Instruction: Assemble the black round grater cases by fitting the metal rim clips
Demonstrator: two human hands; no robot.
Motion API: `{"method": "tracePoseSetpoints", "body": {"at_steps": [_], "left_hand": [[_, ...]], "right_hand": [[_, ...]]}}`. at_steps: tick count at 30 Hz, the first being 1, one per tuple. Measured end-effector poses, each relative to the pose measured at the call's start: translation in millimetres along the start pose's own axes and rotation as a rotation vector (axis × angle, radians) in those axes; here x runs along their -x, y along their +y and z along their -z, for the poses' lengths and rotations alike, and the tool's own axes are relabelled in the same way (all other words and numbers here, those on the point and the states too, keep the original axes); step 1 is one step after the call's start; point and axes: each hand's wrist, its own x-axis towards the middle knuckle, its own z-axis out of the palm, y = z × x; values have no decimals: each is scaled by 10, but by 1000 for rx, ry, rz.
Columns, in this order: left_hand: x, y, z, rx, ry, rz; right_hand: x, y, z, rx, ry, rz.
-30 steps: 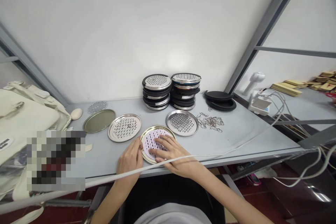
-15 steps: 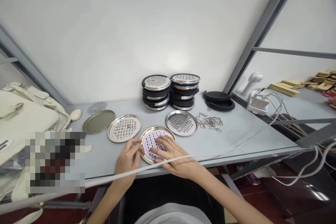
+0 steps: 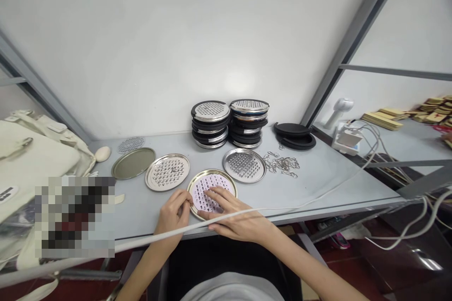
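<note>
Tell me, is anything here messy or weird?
Yes, the metal clips lie in a jumbled heap beside a silver grater, unlike the neatly stacked graters. Also, a white cord strangely crosses in front of both arms.

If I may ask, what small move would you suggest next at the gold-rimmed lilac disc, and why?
I would probably slide the left hand slightly along the edge of the gold-rimmed lilac disc: that hand is at its left edge, while the right hand lies partly over its perforated face and could steady it.
</note>
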Motion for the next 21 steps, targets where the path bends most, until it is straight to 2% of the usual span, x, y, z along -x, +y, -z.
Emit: {"method": "tracePoseSetpoints", "body": {"at_steps": [13,21], "left_hand": [[20,-29,7,94,18,-3],[-28,-57,42,119,-42,-25]], "right_hand": [[1,7,-16,57,31,1],[-3,-8,-19,94,45,2]]}}
